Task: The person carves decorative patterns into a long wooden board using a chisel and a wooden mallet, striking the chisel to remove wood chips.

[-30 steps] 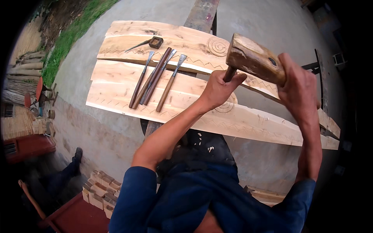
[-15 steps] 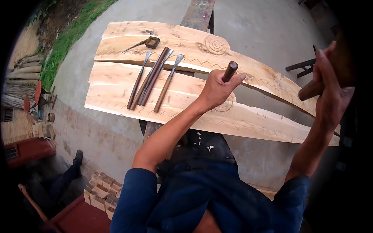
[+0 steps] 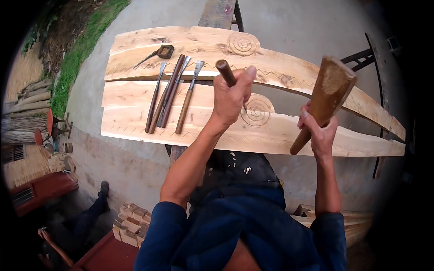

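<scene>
My left hand (image 3: 228, 100) is closed round a wood chisel (image 3: 224, 72), thumb raised along the dark handle. The chisel's thin blade reaches down to the left rim of a carved spiral (image 3: 257, 110) on the nearer wooden board (image 3: 294, 131). In my right hand (image 3: 322, 133) is a wooden mallet (image 3: 332, 88), its handle in my fist and its block head up, apart from the chisel. The farther board (image 3: 190, 38) bears a second spiral (image 3: 244, 44) and a zigzag line. Several loose chisels (image 3: 186, 106) lie across both boards, left of my left hand.
A small dark ink box (image 3: 166, 51) with a thin pointed stick rests on the farther board. A bench beam (image 3: 217, 16) runs beneath the boards. At lower left are stacked wood blocks (image 3: 131, 224) and another person's leg (image 3: 90, 207). A dark trestle (image 3: 359, 58) stands at right.
The mallet has come down and inward from the far right, toward the boards. My left hand has shifted left with the chisel, uncovering more of the nearer spiral. The whole view has shifted slightly.
</scene>
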Tool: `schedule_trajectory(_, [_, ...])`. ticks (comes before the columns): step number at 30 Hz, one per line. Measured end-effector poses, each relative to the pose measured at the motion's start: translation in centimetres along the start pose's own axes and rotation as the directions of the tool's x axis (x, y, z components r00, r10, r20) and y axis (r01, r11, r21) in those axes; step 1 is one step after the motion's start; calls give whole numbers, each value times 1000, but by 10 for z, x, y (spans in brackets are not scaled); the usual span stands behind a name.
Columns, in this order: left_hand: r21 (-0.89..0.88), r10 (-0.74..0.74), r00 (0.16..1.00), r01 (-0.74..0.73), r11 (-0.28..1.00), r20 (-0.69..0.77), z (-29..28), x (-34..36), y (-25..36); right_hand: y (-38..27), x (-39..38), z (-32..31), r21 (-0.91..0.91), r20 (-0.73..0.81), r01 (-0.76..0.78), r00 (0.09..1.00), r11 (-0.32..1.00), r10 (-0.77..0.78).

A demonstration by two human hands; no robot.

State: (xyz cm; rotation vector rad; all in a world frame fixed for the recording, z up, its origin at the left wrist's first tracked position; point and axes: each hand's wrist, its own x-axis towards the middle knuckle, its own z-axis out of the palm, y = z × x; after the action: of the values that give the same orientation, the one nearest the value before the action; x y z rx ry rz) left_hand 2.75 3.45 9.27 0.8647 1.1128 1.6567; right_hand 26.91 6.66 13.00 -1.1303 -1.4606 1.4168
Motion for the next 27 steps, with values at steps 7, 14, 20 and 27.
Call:
schedule_trajectory(7, [-153, 125, 987, -140, 978, -99, -10, 6, 26, 106, -38, -8, -80, -88, -190, 979, 978, 183])
schedule_trajectory(14, [-201, 52, 986, -84, 976, -158, -20, -16, 2, 98, -27, -1, -264, -3, -179, 983, 948, 185])
schedule_trajectory(20, [-159, 44, 990, -65, 985, -135, -9, -18, -2, 102, -26, -4, -302, 3, -150, 987, 942, 158])
schedule_trajectory(27, [-139, 27, 999, -32, 990, -37, 0, -17, -5, 102, -25, -1, -285, -14, -192, 980, 939, 196])
